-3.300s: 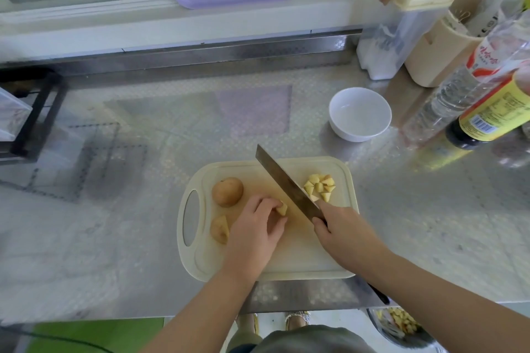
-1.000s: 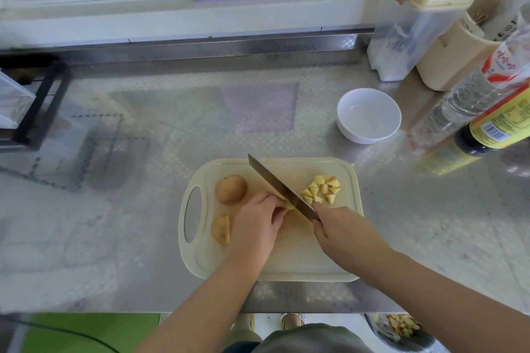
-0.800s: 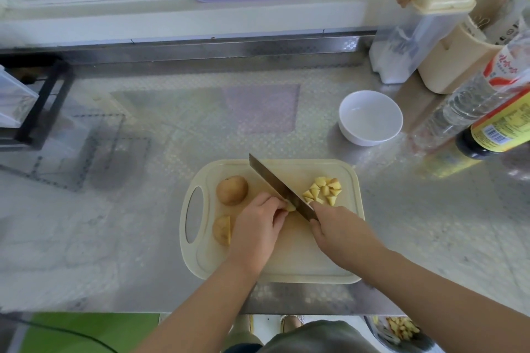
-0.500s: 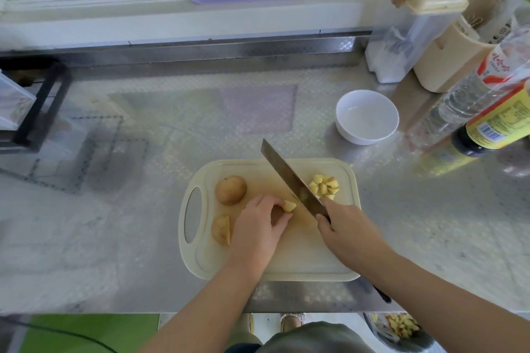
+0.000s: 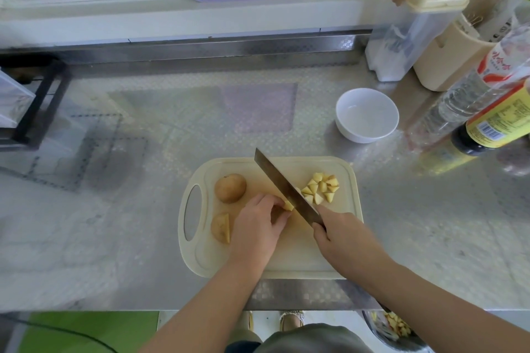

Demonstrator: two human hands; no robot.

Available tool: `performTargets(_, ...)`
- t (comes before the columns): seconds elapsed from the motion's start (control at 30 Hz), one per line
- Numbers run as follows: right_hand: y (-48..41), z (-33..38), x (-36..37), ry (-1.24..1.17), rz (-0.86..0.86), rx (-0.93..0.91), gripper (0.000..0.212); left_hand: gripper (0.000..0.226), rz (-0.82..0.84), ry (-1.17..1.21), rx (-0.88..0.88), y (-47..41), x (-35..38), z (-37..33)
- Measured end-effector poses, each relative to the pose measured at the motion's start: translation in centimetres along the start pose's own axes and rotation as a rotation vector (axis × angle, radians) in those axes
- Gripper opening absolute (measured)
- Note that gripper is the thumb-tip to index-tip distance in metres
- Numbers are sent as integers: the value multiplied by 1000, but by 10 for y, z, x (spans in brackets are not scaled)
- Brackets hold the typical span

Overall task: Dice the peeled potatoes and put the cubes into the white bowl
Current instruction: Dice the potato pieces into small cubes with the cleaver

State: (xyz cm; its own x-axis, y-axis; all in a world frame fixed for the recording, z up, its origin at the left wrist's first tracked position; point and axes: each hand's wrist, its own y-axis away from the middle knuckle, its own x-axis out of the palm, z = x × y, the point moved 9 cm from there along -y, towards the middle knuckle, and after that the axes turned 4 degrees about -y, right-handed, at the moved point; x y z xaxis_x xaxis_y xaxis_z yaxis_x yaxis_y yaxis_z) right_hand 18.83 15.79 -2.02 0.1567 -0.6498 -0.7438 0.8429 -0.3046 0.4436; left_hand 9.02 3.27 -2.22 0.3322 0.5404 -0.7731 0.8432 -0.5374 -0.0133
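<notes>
Bare forearms, sleeveless hands (image 5: 256, 226); grey-green garment (image 5: 309, 338)

Left hand (image 5: 258, 226) curled palm-down; right hand (image 5: 341, 235) fisted, forearms converging.

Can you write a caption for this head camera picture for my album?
Left hand steadies potato, right hand slices with knife; white bowl empty.

One cutting board (image 5: 338, 252), one knife (image 5: 282, 185), one white bowl (image 5: 367, 135), one whole potato (image 5: 230, 188), one potato half (image 5: 221, 228), roughly a dozen potato cubes (image 5: 322, 188), two bottles (image 5: 487, 112), two hands (image 5: 255, 229)
</notes>
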Motion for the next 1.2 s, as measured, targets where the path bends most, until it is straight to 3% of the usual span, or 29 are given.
performTargets(0.63,-23,20,11,115,16,4,18,15,13,32,-75,2,1,6)
performTargets(0.8,-24,14,6,-67,-20,61,14,13,15,-21,-29,1,3,-1)
performTargets(1.2,3,4,-7,-51,-21,7,14,9,8,-72,-38,2,-3,0)
